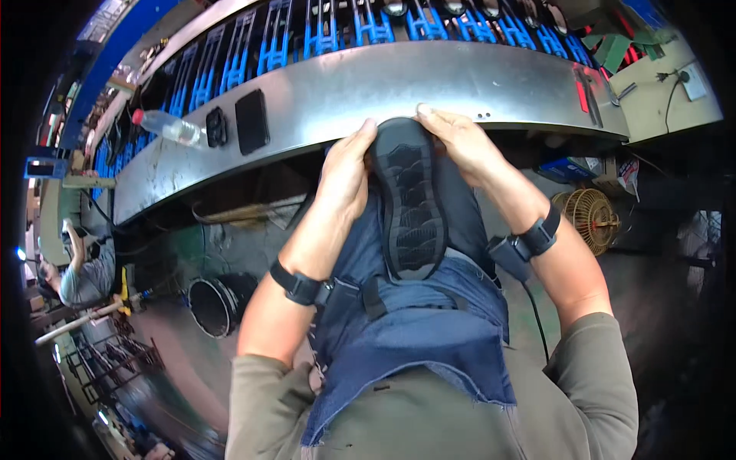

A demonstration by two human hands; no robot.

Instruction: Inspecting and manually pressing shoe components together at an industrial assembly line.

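The left hand [346, 172] and right hand [465, 144] are pinching the sole [414, 203] at its end nearest the bench [330, 92], probably steadying it from both sides.

One sole [415, 201], one bottle [170, 128], one phone [252, 123] and two armbands [296, 286] show.

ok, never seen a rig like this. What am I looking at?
No robot here: one picture, from a wide fisheye camera on the person's head, looking down, so straight edges bend. The bare left hand and right hand hold the far end of a black shoe sole, patterned face up, in front of the body. Each forearm wears a black strap. On the metal bench ahead are a clear bottle with a red cap, a black phone-like slab, a small black object I can't identify and, far right, a red item.
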